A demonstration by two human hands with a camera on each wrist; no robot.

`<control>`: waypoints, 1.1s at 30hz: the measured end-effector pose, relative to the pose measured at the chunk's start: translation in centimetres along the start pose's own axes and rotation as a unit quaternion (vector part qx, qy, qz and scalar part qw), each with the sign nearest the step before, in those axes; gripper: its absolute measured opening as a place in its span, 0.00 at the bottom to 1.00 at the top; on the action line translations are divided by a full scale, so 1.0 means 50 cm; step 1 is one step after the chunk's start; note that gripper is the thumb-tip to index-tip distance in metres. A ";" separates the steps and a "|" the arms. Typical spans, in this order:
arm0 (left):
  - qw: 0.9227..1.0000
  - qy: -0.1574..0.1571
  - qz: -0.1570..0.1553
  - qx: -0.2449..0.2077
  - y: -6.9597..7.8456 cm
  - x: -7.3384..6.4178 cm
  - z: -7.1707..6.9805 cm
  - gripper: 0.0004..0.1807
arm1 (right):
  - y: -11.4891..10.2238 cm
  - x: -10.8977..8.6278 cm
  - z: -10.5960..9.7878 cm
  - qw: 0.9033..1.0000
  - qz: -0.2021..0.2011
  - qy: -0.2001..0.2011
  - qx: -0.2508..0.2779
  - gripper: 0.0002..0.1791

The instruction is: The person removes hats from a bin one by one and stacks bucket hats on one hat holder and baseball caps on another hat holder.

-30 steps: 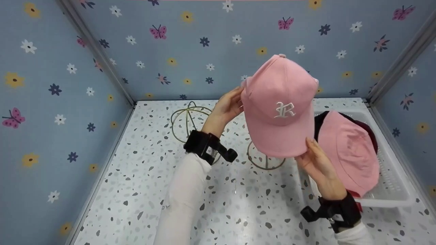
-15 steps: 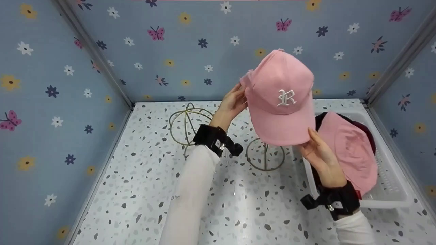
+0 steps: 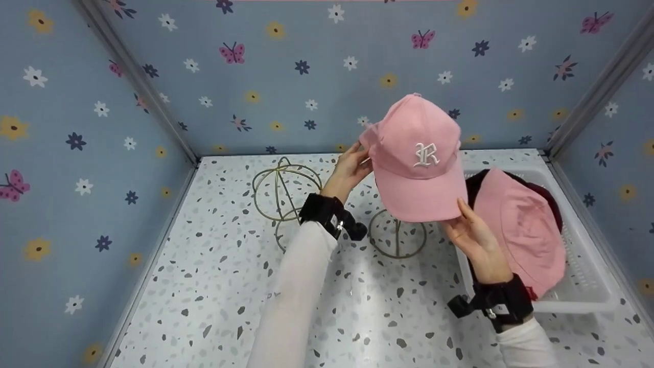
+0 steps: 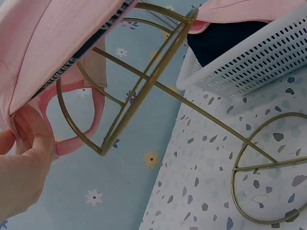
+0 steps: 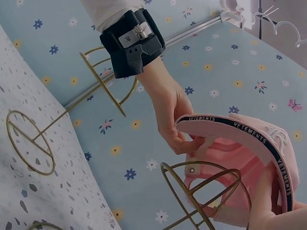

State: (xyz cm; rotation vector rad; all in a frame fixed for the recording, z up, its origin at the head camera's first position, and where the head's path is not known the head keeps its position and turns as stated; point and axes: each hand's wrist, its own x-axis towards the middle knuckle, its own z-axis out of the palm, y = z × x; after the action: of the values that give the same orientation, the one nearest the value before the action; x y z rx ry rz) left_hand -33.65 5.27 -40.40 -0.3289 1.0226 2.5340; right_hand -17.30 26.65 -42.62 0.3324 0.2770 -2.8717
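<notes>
A pink baseball cap [image 3: 416,153] with a white letter R on its front is held up over a gold wire hat stand [image 4: 148,76]. My left hand [image 3: 350,168] grips the cap's lower edge at the side, near the rear strap. On the other side, my right hand [image 3: 477,245] pinches the corner of the brim, thumb on top. From the right wrist view, the cap's hollow underside faces the rounded top of the stand [image 5: 206,182]. Dark tape with white lettering lines the brim's edge. In the head view the cap hides the stand's top, leaving its ring base visible.
A second gold wire stand [image 3: 278,194] stands left, partly behind my left wrist. At right, a white perforated basket [image 3: 577,306] holds a pink bucket hat [image 3: 531,230] and dark hats [image 3: 477,181]. Flower-patterned walls [image 3: 306,82] enclose the speckled table [image 3: 368,322].
The cap first rose with its brim lifting, then came down a little and shifted slightly left. Both hands moved with it and kept their hold.
</notes>
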 end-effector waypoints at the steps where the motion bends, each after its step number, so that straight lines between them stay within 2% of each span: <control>1: 1.000 0.004 -0.001 0.005 -0.003 0.002 -0.004 0.29 | 0.002 0.000 -0.002 1.000 0.003 0.008 0.003 0.10; 8: 0.999 0.019 -0.010 0.044 -0.021 0.011 -0.025 0.29 | 0.013 -0.004 -0.019 0.999 0.005 0.044 0.013 0.10; 18: 0.996 0.047 -0.035 0.060 -0.046 0.021 -0.051 0.27 | 0.021 -0.009 -0.038 0.997 0.006 0.070 0.018 0.06; 27: 0.995 0.053 -0.053 0.072 -0.062 0.019 -0.065 0.24 | 0.023 -0.021 -0.051 0.997 0.002 0.077 0.014 0.08; 32: 0.993 0.063 -0.053 0.080 -0.078 0.040 -0.082 0.18 | 0.028 -0.026 -0.057 0.996 -0.008 0.083 -0.008 0.11; 33: 0.995 0.045 -0.049 0.072 -0.087 0.056 -0.098 0.17 | 0.029 -0.027 -0.058 0.997 -0.008 0.082 -0.010 0.11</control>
State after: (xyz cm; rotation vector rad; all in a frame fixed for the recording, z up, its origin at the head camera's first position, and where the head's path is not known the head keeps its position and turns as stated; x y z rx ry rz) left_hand -33.92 5.45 -47.51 -0.4434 1.1857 2.3613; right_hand -15.06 26.17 -45.30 0.5670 0.3401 -2.8593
